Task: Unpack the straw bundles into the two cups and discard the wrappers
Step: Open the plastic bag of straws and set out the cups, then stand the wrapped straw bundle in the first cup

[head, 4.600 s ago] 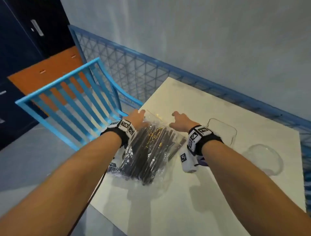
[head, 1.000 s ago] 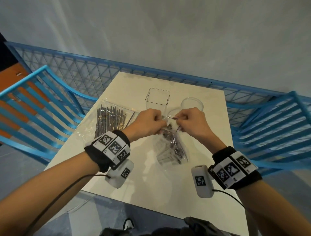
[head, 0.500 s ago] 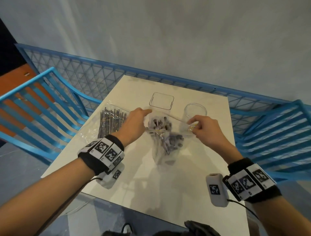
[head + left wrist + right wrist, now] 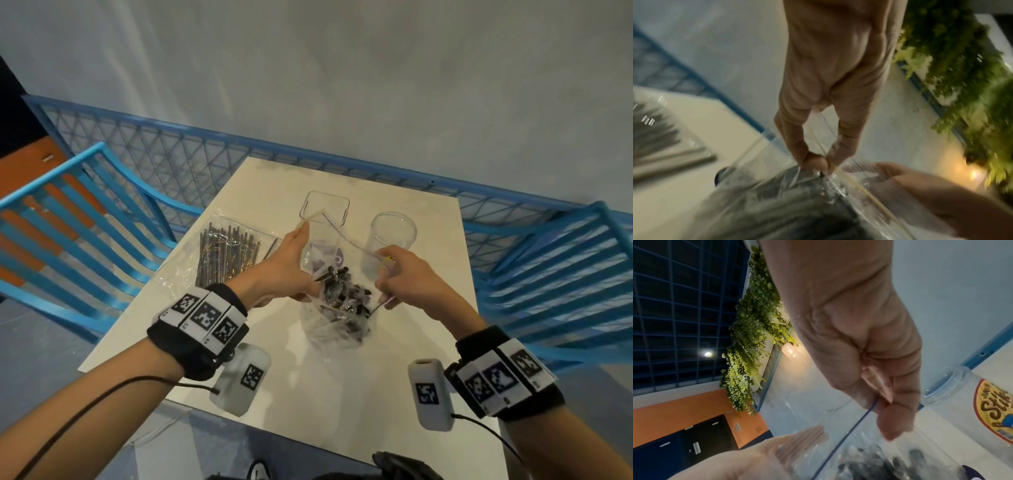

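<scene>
A clear zip bag (image 4: pixel 337 325) of dark straws (image 4: pixel 342 294) stands on the white table (image 4: pixel 342 394), its mouth pulled wide. My left hand (image 4: pixel 303 229) pinches the mouth's left rim between thumb and finger (image 4: pixel 812 160). My right hand (image 4: pixel 385 260) pinches the right rim along the blue zip line (image 4: pixel 877 400). A second sealed bundle (image 4: pixel 227 253) lies flat to the left. Behind the bag stand an empty square clear cup (image 4: pixel 325 209) and an empty round clear cup (image 4: pixel 394 233), which carries a label (image 4: pixel 995 412).
A blue slatted chair (image 4: pixel 68 212) stands at the table's left and another (image 4: pixel 565 274) at its right. A blue mesh railing (image 4: pixel 205 154) runs behind the table against a grey wall. Cables trail from both wrist units.
My hands, together at the bag's top a second ago, have drawn apart. The bag's mouth now gapes wider, and my left hand has lifted its rim toward the square cup.
</scene>
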### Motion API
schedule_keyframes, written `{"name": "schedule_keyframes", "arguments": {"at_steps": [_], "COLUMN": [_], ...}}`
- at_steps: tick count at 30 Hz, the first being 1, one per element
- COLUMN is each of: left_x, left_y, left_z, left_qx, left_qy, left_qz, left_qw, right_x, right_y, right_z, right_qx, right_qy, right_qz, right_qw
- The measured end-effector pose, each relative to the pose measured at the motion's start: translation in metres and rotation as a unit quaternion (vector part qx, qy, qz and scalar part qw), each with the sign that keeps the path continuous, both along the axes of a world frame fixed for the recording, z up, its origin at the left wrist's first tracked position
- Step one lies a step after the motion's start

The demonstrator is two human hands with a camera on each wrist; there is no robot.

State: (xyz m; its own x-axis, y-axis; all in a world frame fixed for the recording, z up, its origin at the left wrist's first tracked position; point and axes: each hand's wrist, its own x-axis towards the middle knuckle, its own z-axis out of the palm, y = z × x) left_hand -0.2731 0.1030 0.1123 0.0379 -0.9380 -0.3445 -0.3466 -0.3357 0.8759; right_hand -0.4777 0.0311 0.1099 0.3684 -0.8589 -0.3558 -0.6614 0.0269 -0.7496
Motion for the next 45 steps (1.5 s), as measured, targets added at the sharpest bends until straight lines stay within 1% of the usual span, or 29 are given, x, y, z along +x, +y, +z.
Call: {"name": "schedule_keyframes", "arguments": {"at_steps": [2, 3, 6, 7, 8, 10, 12, 13, 14, 15, 16, 17, 19, 20, 23, 24, 25, 26, 28, 31, 33, 34, 36, 37, 39, 41, 42, 44, 45], "left_x": [0.006, 0.012, 0.024, 0.024, 0.024, 0.019, 0.016, 0.015, 0.014, 0.011, 0.008, 0.004, -0.002, -0.003, 0.003, 0.007, 0.011, 0.014, 0.016, 0.012, 0.011, 0.011, 0.009, 0.005, -0.007, -0.02, -0.023, -0.024, -0.024], "left_y": [0.004, 0.005, 0.009, 0.01, 0.011, 0.012, 0.01, 0.009, 0.008, 0.009, 0.01, 0.012, 0.016, 0.016, 0.015, 0.013, 0.011, 0.01, 0.009, 0.007, 0.006, 0.005, 0.006, 0.007, 0.007, 0.008, 0.008, 0.007, 0.006], "left_z": [0.0, -0.002, -0.009, -0.012, -0.014, -0.015, -0.014, -0.014, -0.015, -0.015, -0.016, -0.017, -0.019, -0.019, -0.018, -0.019, -0.019, -0.021, -0.026, -0.047, -0.061, -0.066, -0.072, -0.074, -0.075, -0.077, -0.077, -0.069, -0.063], "left_qx": [-0.015, -0.026, -0.025, -0.015, -0.002, 0.02, 0.031, 0.032, 0.031, 0.031, 0.03, 0.03, 0.035, 0.035, 0.032, 0.032, 0.03, 0.028, 0.022, 0.009, 0.013, 0.017, 0.028, 0.027, 0.006, -0.027, -0.04, -0.045, -0.046], "left_qy": [0.02, 0.006, -0.104, -0.123, -0.115, -0.044, 0.037, 0.065, 0.078, 0.081, 0.081, 0.084, 0.095, 0.107, 0.184, 0.208, 0.214, 0.194, 0.116, 0.023, 0.002, -0.009, -0.029, -0.029, 0.002, 0.033, 0.047, 0.087, 0.112], "left_qz": [0.019, 0.032, 0.039, 0.032, 0.027, 0.034, 0.074, 0.092, 0.096, 0.087, 0.068, 0.046, 0.016, 0.01, 0.025, 0.034, 0.041, 0.04, 0.013, -0.031, -0.038, -0.043, -0.051, -0.054, -0.076, -0.091, -0.081, -0.028, -0.004], "left_qw": [1.0, 0.999, 0.994, 0.992, 0.993, 0.998, 0.996, 0.993, 0.992, 0.992, 0.994, 0.995, 0.995, 0.994, 0.982, 0.977, 0.976, 0.98, 0.993, 0.999, 0.999, 0.999, 0.998, 0.998, 0.997, 0.995, 0.995, 0.995, 0.993], "right_x": [-0.007, -0.011, -0.021, -0.021, -0.018, -0.013, -0.01, -0.008, -0.006, -0.004, -0.002, -0.001, -0.003, -0.004, -0.014, -0.017, -0.02, -0.022, -0.021, -0.017, -0.018, -0.021, -0.024, -0.024, -0.022, -0.02, -0.022, -0.033, -0.04], "right_y": [-0.004, -0.006, -0.011, -0.01, -0.008, 0.0, 0.008, 0.011, 0.015, 0.02, 0.023, 0.027, 0.029, 0.028, 0.017, 0.013, 0.009, 0.006, 0.003, 0.003, 0.001, 0.0, 0.002, 0.004, 0.01, 0.011, 0.01, 0.003, -0.001], "right_z": [0.0, 0.0, -0.002, -0.002, -0.002, 0.002, 0.006, 0.006, 0.006, 0.003, -0.001, -0.004, -0.008, -0.009, -0.011, -0.01, -0.01, -0.01, -0.014, -0.034, -0.048, -0.052, -0.054, -0.054, -0.051, -0.047, -0.043, -0.034, -0.029], "right_qx": [-0.023, -0.031, -0.048, -0.053, -0.06, -0.071, -0.056, -0.055, -0.062, -0.069, -0.07, -0.058, -0.005, 0.011, 0.02, 0.022, 0.021, 0.015, -0.011, -0.028, -0.017, -0.007, 0.038, 0.081, 0.169, 0.196, 0.201, 0.214, 0.211], "right_qy": [-0.005, -0.006, 0.007, 0.014, 0.018, -0.009, -0.054, -0.045, -0.013, 0.022, 0.034, 0.025, -0.026, -0.038, -0.058, -0.088, -0.121, -0.146, -0.14, -0.058, -0.019, -0.015, -0.041, -0.073, -0.155, -0.208, -0.23, -0.274, -0.283], "right_qz": [-0.024, -0.033, -0.038, -0.034, -0.027, 0.002, 0.042, 0.07, 0.108, 0.147, 0.174, 0.181, 0.149, 0.135, 0.073, 0.042, 0.011, -0.017, -0.039, -0.016, -0.008, -0.001, 0.026, 0.043, 0.061, 0.058, 0.042, 0.009, 0.012], "right_qw": [0.999, 0.999, 0.998, 0.998, 0.998, 0.997, 0.996, 0.995, 0.992, 0.987, 0.982, 0.982, 0.989, 0.99, 0.995, 0.995, 0.992, 0.989, 0.989, 0.998, 1.0, 1.0, 0.998, 0.993, 0.972, 0.957, 0.951, 0.938, 0.936]}}
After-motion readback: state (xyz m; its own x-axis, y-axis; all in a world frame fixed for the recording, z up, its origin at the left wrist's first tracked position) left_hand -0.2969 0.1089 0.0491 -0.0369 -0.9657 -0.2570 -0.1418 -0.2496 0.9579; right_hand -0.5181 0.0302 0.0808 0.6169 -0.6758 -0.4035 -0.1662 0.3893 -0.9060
